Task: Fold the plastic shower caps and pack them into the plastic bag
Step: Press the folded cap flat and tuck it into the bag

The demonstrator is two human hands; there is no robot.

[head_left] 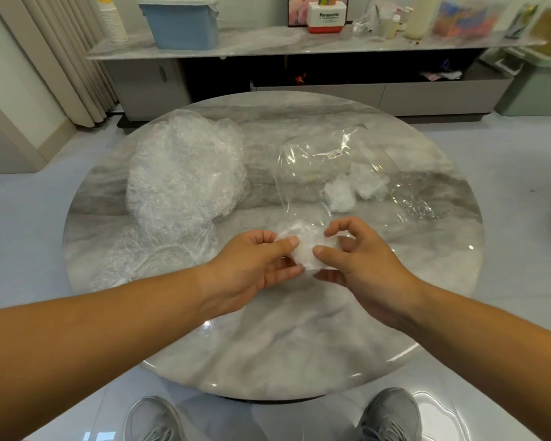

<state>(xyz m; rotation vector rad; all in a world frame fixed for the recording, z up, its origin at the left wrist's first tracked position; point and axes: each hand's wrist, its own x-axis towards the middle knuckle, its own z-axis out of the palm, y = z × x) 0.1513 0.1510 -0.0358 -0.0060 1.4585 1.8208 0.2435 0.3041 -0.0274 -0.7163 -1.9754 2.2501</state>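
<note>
A small folded white shower cap (303, 246) is pinched between my left hand (255, 265) and my right hand (357, 259), just above the round marble table (268, 345). Directly behind it lies the clear plastic bag (318, 167) with its mouth toward my hands. Two folded caps (353, 186) sit inside the bag or just beside it; I cannot tell which. A big heap of loose, crinkled transparent shower caps (185, 173) fills the table's left side, and one spread-out cap (147, 259) lies in front of the heap.
A crumpled piece of clear film (417, 205) lies at the table's right. Behind the table runs a long low cabinet (299, 49) with a blue bin (182, 20) and assorted containers. My grey shoes (388, 415) show below the table edge.
</note>
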